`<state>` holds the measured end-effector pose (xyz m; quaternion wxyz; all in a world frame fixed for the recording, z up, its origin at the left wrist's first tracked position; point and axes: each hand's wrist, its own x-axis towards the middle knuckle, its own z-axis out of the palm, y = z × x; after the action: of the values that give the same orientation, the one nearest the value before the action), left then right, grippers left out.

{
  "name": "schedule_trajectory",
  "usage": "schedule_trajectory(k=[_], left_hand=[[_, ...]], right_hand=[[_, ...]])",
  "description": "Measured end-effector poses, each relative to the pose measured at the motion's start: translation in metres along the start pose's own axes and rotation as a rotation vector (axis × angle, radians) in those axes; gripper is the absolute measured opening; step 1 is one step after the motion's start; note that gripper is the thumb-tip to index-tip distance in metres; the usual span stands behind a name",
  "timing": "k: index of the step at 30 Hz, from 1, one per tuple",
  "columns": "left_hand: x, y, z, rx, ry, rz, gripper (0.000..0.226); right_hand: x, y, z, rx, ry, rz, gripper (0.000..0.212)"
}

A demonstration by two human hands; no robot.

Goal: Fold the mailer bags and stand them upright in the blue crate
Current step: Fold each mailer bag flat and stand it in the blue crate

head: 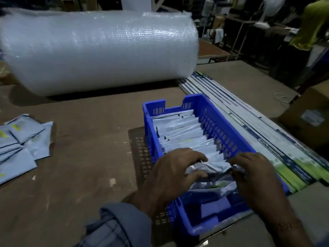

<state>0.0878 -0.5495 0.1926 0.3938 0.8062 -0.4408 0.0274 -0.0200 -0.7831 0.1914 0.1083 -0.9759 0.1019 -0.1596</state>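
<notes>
A blue crate [222,125] stands on the table, right of centre, with a row of several folded grey mailer bags [181,132] upright inside it. At the near end of that row both hands hold one folded mailer bag [208,167] over the crate. My left hand [170,173] grips its left end, thumb below and fingers on top. My right hand [258,177] pinches its right end. A loose pile of flat mailer bags [19,141] lies on the table at the far left. The crate's near end shows bare blue floor.
A big roll of bubble wrap [99,50] lies across the back of the brown table [80,166]. Long printed flat cartons [267,136] lie right of the crate. A cardboard box [309,118] sits at the right edge. A person in a yellow top [313,24] stands far right.
</notes>
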Motion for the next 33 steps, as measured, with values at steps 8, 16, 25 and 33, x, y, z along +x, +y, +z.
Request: schedule_trajectory(k=[8, 16, 25, 33], left_hand=[[0.013, -0.001, 0.033, -0.204, -0.006, -0.124, 0.035], [0.012, -0.026, 0.045, -0.097, -0.319, -0.329, 0.035], [0.012, -0.026, 0.058, 0.354, -0.488, -0.223, 0.066], [0.018, -0.023, 0.070, 0.617, -0.651, -0.286, 0.050]], right_hand=[[0.007, 0.046, -0.005, 0.081, -0.196, 0.034, 0.031], [0.012, 0.050, 0.021, -0.210, -0.493, 0.033, 0.031], [0.030, 0.053, 0.050, -0.301, -0.594, 0.083, 0.021], [0.035, 0.051, 0.060, -0.344, -0.619, 0.052, 0.019]])
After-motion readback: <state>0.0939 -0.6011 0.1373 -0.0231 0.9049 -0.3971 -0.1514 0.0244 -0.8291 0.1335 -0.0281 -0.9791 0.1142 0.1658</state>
